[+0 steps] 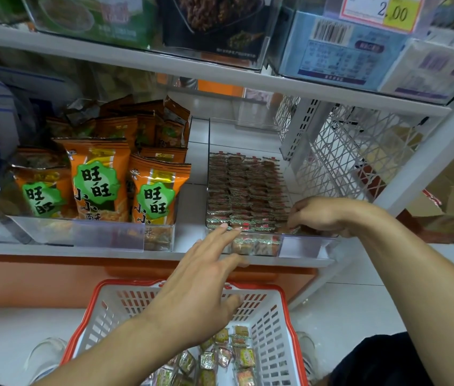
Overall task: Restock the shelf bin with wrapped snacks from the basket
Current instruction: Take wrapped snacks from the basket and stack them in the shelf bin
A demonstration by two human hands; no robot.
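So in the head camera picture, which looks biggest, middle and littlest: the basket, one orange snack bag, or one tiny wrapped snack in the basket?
1. Basket, biggest by far.
2. Orange snack bag, middle.
3. Wrapped snack in the basket, littlest.
The basket is nearer the camera, which makes it look bigger, but the order seems safe.

bin (307, 246): clear plastic, on the shelf's right side, open top
bin contents (245, 190): small brown-and-red wrapped snacks in tight rows, nearly full to the front wall
basket (273, 313): white slotted, red rim, on floor below the shelf
basket contents (241, 358): loose wrapped snacks, green and orange, jumbled on the bottom
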